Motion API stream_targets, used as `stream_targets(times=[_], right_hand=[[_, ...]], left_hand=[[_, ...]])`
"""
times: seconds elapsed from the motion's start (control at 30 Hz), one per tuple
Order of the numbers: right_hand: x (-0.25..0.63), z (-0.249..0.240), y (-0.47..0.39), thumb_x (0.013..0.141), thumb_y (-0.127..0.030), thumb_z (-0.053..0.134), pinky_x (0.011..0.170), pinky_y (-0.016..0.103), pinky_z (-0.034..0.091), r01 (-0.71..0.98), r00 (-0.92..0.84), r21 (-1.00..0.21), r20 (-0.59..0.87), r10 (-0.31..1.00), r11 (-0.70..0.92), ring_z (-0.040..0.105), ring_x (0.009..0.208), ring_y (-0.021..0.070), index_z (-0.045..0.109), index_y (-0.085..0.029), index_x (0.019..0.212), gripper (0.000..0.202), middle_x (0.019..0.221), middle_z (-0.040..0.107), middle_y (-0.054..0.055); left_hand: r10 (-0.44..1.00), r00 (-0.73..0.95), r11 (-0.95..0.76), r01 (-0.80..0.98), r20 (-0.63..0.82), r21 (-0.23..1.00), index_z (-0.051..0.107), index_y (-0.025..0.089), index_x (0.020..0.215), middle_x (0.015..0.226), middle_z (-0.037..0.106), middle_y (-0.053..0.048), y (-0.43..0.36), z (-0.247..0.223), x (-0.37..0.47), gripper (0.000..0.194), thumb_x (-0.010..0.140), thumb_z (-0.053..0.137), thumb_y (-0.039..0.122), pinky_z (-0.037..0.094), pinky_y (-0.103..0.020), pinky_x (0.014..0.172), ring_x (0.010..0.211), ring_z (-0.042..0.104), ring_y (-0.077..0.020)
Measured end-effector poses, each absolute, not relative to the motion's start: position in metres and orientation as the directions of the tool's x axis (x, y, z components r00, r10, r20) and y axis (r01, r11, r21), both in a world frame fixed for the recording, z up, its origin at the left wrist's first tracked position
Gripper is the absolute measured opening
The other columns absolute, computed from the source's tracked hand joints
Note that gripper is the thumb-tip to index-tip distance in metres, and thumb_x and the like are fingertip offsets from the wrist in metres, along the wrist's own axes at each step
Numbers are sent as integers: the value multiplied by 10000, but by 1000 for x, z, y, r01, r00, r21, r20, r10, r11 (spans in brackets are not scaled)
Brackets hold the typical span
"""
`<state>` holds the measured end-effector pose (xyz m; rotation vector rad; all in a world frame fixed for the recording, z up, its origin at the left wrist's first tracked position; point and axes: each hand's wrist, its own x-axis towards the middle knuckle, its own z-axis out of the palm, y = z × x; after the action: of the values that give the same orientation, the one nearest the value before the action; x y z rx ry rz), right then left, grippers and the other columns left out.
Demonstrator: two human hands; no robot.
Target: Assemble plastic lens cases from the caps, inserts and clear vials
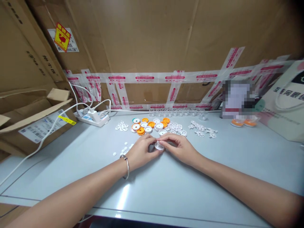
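Observation:
My left hand (143,151), with a silver bangle at the wrist, grips the side of a small round white part (159,146) low over the table. From the other side my right hand (179,146) pinches at the top of the same part; the fingertips of both hands nearly meet there. Just beyond the hands lie several white and orange round caps (148,129). Flat white cut-out pieces (175,127) spread to their right. Small white discs (125,143) are scattered left of my left hand, some partly hidden by it.
Clear cups (180,111) stand in a row at the back. More white pieces (211,132) lie right. A power strip (92,118) with white cables and an open cardboard box (47,123) are at left. Orange-based containers (244,122) and a printed bag (282,104) stand at right.

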<state>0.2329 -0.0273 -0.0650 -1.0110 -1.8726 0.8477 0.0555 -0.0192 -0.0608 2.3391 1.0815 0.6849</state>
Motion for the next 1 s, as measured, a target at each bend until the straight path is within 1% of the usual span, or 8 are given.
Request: stream_targets(times=[0.3, 0.4, 0.5, 0.6, 0.7, 0.8, 0.87, 1.0], right_hand=[[234, -66, -28, 782, -299, 595, 831, 326, 454, 280, -287, -884, 296, 911, 375, 620, 878, 172, 703, -233, 907, 178, 937, 692, 31], [236, -64, -29, 759, -339, 621, 899, 359, 424, 215, -164, -930, 265, 950, 297, 604, 966, 193, 690, -249, 961, 231, 979, 690, 31], [239, -60, -28, 768, -396, 604, 903, 363, 421, 101, -23, -971, 216, 976, 218, 611, 933, 184, 668, -225, 988, 285, 922, 694, 35], [241, -57, -28, 760, -412, 615, 848, 319, 449, -5, 19, -984, 179, 984, 179, 618, 837, 148, 655, -194, 930, 280, 844, 684, 26], [239, -55, -34, 750, -408, 634, 803, 275, 464, -104, -46, -990, 101, 994, 96, 616, 786, 118, 646, -185, 874, 255, 809, 679, 16], [233, -53, -43, 761, -404, 629, 787, 270, 484, -204, -253, -971, -71, 965, -125, 632, 769, 116, 654, -174, 859, 252, 798, 690, 30], [230, -52, -48, 782, -391, 612, 819, 273, 487, -246, -350, -939, -147, 925, -242, 643, 810, 123, 664, -161, 870, 252, 831, 697, 49], [229, -50, -53, 809, -337, 601, 876, 250, 476, -316, -402, -893, -180, 898, -320, 645, 890, 124, 676, -159, 912, 219, 905, 701, 56]], left_hand=[[799, 557, -563, 563, 226, 606, 644, 174, 908, 807, 544, -25, -18, -60, 57, 255, 775, 592, 386, 382, -247, 683, 757, 497, -147], [791, 570, -567, 548, 221, 615, 653, 170, 895, 805, 561, -25, -16, -60, 56, 245, 770, 597, 374, 381, -241, 682, 745, 499, -140], [798, 574, -529, 519, 186, 671, 661, 162, 872, 781, 584, -20, -13, -58, 53, 255, 758, 607, 384, 373, -225, 644, 712, 498, -129], [821, 554, -434, 446, 140, 782, 658, 152, 896, 782, 611, -17, -11, -53, 50, 294, 762, 598, 406, 364, -210, 590, 662, 491, -111], [827, 545, -370, 341, 140, 864, 644, 146, 930, 873, 637, -34, -10, -47, 47, 298, 781, 585, 396, 385, -219, 627, 717, 519, -118], [823, 546, -336, 244, 157, 910, 631, 148, 943, 922, 634, -46, -10, -43, 45, 277, 790, 586, 375, 412, -252, 733, 834, 550, -147], [809, 568, -310, 194, 151, 931, 628, 153, 943, 939, 630, -48, -11, -43, 44, 260, 798, 582, 363, 415, -270, 786, 884, 556, -159], [776, 610, -297, 132, 158, 946, 626, 150, 928, 949, 628, -50, -12, -42, 44, 229, 805, 582, 339, 414, -282, 828, 911, 557, -164]])
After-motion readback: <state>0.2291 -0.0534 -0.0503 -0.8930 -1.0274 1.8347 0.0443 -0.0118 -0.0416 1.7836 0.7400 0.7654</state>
